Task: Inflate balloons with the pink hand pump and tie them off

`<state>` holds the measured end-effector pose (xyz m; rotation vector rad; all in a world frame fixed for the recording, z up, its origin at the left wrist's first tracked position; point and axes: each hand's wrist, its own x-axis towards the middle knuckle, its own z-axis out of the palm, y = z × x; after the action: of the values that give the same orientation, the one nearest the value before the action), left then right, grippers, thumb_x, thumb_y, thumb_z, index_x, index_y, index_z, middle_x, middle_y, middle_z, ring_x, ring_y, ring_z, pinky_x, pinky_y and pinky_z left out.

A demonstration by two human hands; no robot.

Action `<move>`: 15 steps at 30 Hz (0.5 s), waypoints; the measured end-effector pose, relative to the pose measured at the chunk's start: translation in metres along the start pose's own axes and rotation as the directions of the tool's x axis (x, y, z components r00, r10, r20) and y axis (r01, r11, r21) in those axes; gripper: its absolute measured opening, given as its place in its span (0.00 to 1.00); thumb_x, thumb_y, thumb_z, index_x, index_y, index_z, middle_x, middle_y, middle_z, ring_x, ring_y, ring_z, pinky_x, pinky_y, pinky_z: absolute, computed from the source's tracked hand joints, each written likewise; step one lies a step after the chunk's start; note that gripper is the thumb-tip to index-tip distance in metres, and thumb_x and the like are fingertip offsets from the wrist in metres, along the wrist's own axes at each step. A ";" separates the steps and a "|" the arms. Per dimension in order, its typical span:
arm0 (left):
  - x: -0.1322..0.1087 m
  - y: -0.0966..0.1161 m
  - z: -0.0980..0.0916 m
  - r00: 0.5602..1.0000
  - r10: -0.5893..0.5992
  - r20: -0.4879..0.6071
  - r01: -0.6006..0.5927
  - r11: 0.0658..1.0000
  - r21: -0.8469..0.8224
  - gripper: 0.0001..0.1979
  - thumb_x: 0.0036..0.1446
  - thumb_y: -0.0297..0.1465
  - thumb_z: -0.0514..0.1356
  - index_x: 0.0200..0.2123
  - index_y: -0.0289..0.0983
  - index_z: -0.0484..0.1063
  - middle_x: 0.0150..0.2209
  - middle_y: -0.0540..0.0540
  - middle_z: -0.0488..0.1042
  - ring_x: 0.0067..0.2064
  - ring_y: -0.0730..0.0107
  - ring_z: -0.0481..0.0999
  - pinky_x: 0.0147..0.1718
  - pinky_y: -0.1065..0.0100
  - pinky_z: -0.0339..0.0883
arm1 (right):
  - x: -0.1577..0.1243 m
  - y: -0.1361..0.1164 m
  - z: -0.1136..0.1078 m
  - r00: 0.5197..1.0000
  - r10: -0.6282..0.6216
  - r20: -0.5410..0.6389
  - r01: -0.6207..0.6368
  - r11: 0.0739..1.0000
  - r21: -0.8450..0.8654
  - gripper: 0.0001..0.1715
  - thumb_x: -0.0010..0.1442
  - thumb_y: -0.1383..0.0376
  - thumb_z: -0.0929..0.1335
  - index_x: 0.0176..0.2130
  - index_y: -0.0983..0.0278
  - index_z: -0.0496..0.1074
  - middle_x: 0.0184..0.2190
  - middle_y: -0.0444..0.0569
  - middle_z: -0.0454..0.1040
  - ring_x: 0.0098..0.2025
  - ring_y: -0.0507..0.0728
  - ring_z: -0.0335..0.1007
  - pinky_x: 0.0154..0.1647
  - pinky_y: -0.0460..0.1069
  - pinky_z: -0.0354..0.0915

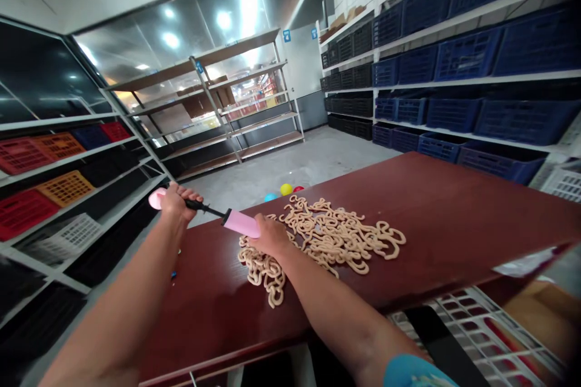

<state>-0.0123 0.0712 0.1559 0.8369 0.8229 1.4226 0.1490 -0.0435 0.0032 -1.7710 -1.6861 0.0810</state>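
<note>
A hand pump with a pink barrel (pixel 242 224) and a dark rod slants between my hands above the table's left part. My left hand (pixel 178 201) is closed around its black end. Beyond that fist sticks out a pink rounded piece (pixel 157 198); whether it is part of the pump or a balloon I cannot tell. My right hand (pixel 271 236) grips the far end of the pink barrel, fingers partly hidden. Beneath and beside the right hand lies a tangled heap of beige, curly, tube-like pieces (pixel 336 233) on the dark red table (pixel 454 217).
Blue, yellow and red round balls or balloons (pixel 286 189) show beyond the table's far edge. Shelves with blue crates (pixel 467 57) line the right; red and orange crates (pixel 63 187) stand left. A white wire basket (pixel 472 314) sits below the near edge.
</note>
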 end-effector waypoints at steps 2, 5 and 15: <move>0.006 0.020 0.007 0.999 0.038 -0.003 -0.038 0.998 0.040 0.19 0.59 0.35 0.45 0.19 0.38 0.41 0.11 0.56 0.45 0.12 0.76 0.50 0.14 0.71 0.52 | 0.002 0.003 -0.001 1.000 0.004 -0.013 -0.003 1.000 0.015 0.25 0.49 0.53 0.67 0.44 0.61 0.60 0.38 0.51 0.72 0.39 0.59 0.70 0.37 0.51 0.63; 0.009 0.041 0.015 0.995 0.097 0.011 -0.098 0.991 0.094 0.18 0.58 0.32 0.46 0.19 0.38 0.41 0.12 0.56 0.45 0.12 0.77 0.50 0.14 0.71 0.52 | 0.005 0.004 0.001 1.000 -0.011 -0.030 0.012 0.999 0.041 0.23 0.50 0.55 0.67 0.44 0.61 0.60 0.39 0.51 0.72 0.41 0.59 0.70 0.38 0.52 0.63; -0.022 -0.014 0.045 0.991 0.084 0.100 -0.094 0.990 0.101 0.20 0.57 0.38 0.49 0.19 0.39 0.42 0.12 0.56 0.46 0.12 0.77 0.51 0.14 0.71 0.53 | 0.005 0.009 0.014 0.997 0.059 -0.053 -0.054 0.994 0.090 0.22 0.49 0.56 0.67 0.42 0.62 0.60 0.37 0.50 0.72 0.36 0.58 0.70 0.33 0.50 0.62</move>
<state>0.0339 0.0494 0.1651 1.0258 0.8010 1.4149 0.1511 -0.0324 -0.0100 -1.7392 -1.5691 0.1286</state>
